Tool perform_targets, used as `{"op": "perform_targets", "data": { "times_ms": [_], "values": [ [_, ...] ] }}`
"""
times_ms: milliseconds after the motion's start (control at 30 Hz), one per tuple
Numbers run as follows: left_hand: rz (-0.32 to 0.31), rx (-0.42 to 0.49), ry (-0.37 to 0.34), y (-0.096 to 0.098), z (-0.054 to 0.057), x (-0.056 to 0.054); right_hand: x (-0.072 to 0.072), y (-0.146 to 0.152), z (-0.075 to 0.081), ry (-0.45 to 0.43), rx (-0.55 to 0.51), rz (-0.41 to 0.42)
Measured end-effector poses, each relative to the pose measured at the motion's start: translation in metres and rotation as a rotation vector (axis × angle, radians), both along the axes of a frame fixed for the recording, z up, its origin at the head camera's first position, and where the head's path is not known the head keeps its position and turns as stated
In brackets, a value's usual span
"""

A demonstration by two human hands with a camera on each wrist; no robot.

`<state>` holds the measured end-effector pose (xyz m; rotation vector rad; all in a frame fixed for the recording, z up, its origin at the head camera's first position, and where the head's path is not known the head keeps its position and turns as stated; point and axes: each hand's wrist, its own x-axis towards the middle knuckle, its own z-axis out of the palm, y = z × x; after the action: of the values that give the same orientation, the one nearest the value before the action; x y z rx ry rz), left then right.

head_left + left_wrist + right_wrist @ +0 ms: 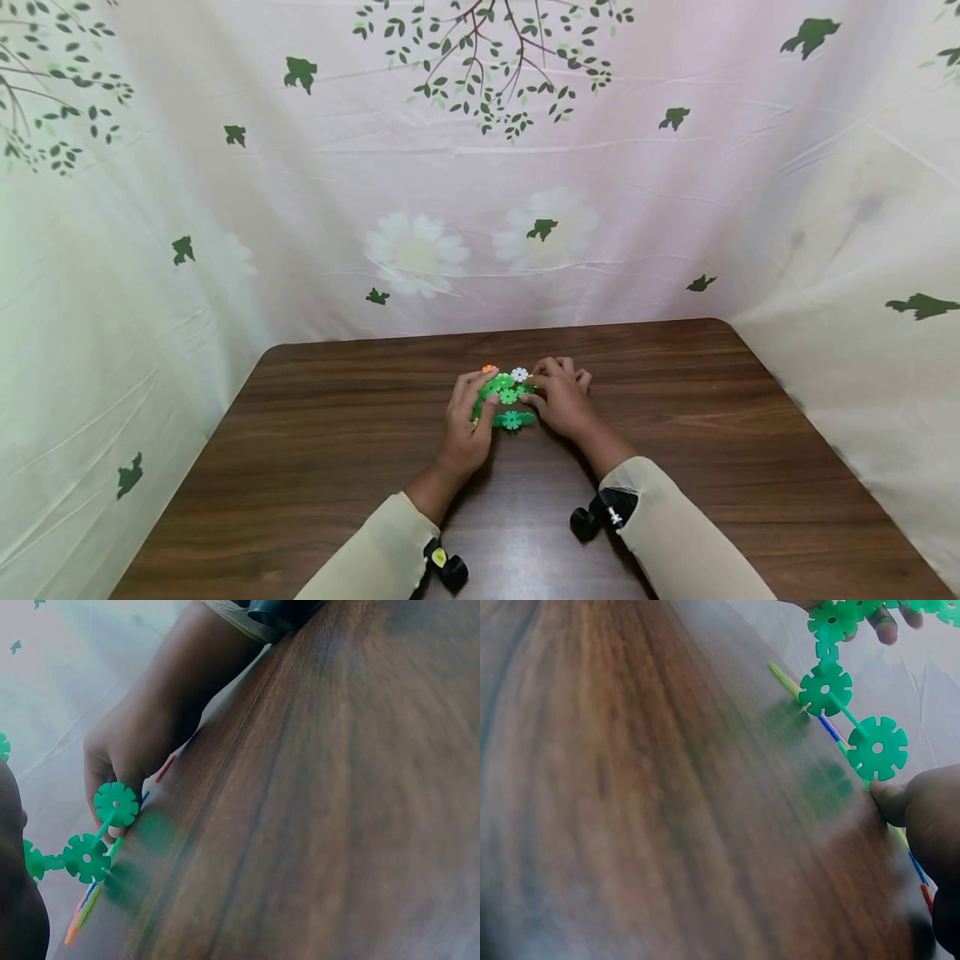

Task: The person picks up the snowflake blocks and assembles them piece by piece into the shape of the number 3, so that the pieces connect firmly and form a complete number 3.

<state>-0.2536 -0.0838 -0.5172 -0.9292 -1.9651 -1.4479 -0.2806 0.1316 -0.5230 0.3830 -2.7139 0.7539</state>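
Observation:
Notched green snowflake discs are joined into a chain (508,396), seen on the table between both hands in the head view. My left hand (467,425) holds its left side, with the thumb towards me and the fingers behind. On the other side my right hand (564,398) pinches the chain's right end. The right wrist view shows the right thumb (891,802) at the lower edge of the end disc (877,748), while left fingertips (885,628) show behind the upper discs. In the left wrist view, the right hand (139,746) is behind an upright green disc (116,803).
An orange disc (490,368) and a white disc (519,374) lie just beyond the chain. Edge-on yellow, blue and red pieces show low along the brown wooden table (337,433). A printed cloth (480,183) hangs behind it and along both sides.

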Motion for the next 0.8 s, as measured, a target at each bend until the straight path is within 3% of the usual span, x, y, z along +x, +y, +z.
{"op": "perform_targets", "data": {
  "times_ms": [367,800],
  "values": [
    [-0.029,0.025,-0.007,0.0006,0.0012,0.0009,0.0009,-0.0012,-0.0007,-0.028,-0.037,-0.014],
    [-0.016,0.018,-0.021,0.0003,-0.0011,0.0001,0.0014,-0.0031,0.0005,-0.074,-0.018,0.012]
  ]
}}
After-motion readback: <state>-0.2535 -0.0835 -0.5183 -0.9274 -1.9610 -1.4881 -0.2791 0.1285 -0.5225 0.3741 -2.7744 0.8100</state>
